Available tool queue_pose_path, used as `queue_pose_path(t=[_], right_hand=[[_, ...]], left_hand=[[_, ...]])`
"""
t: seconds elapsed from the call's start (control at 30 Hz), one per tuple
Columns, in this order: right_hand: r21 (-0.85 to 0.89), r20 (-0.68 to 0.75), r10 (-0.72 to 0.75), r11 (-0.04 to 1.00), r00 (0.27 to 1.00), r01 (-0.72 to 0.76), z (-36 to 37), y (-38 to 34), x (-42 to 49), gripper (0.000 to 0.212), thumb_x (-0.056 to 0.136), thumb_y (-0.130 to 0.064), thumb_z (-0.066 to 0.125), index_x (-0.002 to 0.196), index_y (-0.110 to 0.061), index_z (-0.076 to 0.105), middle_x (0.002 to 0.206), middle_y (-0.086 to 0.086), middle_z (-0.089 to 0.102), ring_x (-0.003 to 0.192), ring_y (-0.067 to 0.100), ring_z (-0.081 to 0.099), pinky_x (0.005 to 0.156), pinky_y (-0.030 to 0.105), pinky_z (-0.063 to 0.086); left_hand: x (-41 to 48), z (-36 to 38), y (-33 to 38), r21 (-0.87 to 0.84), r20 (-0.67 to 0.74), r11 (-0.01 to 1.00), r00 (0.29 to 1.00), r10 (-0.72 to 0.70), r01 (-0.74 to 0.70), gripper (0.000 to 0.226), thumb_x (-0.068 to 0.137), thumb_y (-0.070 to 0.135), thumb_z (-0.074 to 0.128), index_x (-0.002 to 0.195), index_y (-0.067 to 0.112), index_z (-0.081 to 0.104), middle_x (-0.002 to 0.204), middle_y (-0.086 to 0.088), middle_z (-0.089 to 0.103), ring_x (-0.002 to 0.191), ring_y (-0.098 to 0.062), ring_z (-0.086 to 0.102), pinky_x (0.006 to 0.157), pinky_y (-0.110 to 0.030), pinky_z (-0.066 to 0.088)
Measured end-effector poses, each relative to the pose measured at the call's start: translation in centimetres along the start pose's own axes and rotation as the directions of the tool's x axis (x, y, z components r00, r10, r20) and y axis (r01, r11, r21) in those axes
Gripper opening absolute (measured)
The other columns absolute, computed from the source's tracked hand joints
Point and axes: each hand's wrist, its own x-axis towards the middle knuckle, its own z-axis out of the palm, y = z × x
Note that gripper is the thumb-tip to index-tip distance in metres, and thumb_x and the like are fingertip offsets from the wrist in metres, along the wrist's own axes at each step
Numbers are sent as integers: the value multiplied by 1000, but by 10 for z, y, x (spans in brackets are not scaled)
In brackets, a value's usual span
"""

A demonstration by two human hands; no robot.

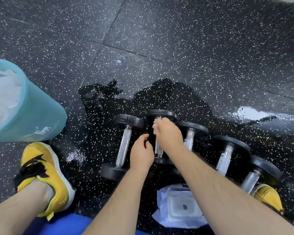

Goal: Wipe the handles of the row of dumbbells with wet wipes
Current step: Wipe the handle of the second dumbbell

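You see a teal bin [41, 116] of white waste [3, 95] at your left; your yellow shoes [44, 175] rest on the speckled, wet floor [176, 39].

Five dumbbells [225, 158] lie side by side on the speckled black floor [176, 39], which is wet and glossy around them. The right hand [168, 133] grips the far end of the second dumbbell [158, 150] from the left, a white wet wipe [155, 127] bunched under its fingertips. The left hand [141, 153] sits just beside it, fingers loosely curled, holding nothing visible. A wipes pack [180, 207] lies nearer, under the right forearm. At the left stands a teal bin [41, 116], beside a yellow shoe [44, 172].
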Motion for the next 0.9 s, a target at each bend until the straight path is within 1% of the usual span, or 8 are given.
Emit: queue_pose_path(t=[0.07, 0.17, 0.33, 0.43, 0.53, 0.63, 0.8, 0.9], right_hand=[[28, 13, 12, 1000, 1000, -13, -3, 3, -1, 23, 103, -24, 44, 112, -15, 63, 109, 5, 59, 96, 28, 60, 69, 34, 44], [20, 92, -44, 999, 995, 43, 1, 2, -13, 19, 100, -19, 45, 101, -14, 63, 108, 2, 58, 94, 27, 61, 68, 35, 47], [-13, 53, 11, 1000, 999, -10, -7, 0, 10, 22, 104, -19, 40, 102, -12, 61, 103, 5, 56, 89, 27, 57, 68, 34, 43], [45, 129, -7, 999, 992, 1, -2, 2, -5, 19, 98, -18, 43, 90, -16, 59, 94, 1, 57, 78, 23, 57, 64, 35, 46], [87, 145, -10, 996, 989, -3, -1, 3, -15, 18, 98, -18, 44, 93, -17, 61, 94, 1, 60, 82, 24, 59, 71, 39, 52], [191, 63, 70, 978, 996, -81, -7, 5, -6, 18, 100, -21, 47, 113, -15, 58, 102, 0, 63, 89, 22, 60, 77, 40, 51], [337, 102, 70, 936, 992, -100, -2, 13, -29, 9, 95, -18, 55, 94, -13, 62, 77, -1, 55, 74, 12, 51, 66, 33, 43], [597, 138, 181, 769, 974, -228, 2, 17, -42, 29, 87, -6, 55, 101, -31, 60, 82, 1, 63, 75, 9, 57, 71, 27, 51]], left_hand=[[0, -2, 4, 109, -21, 992, 998, 65, -63, 36, 100, 17, 47, 132, 26, 62, 128, 10, 66, 120, -12, 57, 101, -30, 39], [3, -3, 8, 169, -4, 983, 997, 72, -70, 36, 100, 20, 47, 131, 32, 60, 125, 14, 66, 117, -12, 57, 94, -35, 35], [3, 0, 4, 103, 3, 994, 999, 42, -42, 38, 100, 17, 44, 133, 32, 58, 130, 14, 64, 119, -10, 58, 109, -44, 38], [3, -1, 4, 16, 14, 999, 1000, 28, -28, 43, 101, 15, 43, 139, 33, 53, 130, 12, 64, 114, -9, 58, 102, -32, 42], [1, -1, 7, -13, 53, 999, 998, 34, -33, 46, 102, 14, 41, 143, 33, 49, 129, 13, 63, 113, -9, 58, 91, -23, 40], [2, -1, 10, -36, 89, 998, 994, 61, -58, 46, 104, 15, 40, 146, 31, 48, 136, 13, 59, 122, -7, 55, 97, -20, 37], [4, 1, 26, -166, 87, 984, 993, 77, -62, 40, 102, 17, 44, 138, 23, 59, 137, 8, 60, 127, -8, 53, 110, -28, 39], [4, 2, 35, -172, 129, 983, 988, 85, -62, 30, 100, 16, 49, 115, 29, 72, 108, 11, 72, 99, -6, 63, 87, -20, 49]])
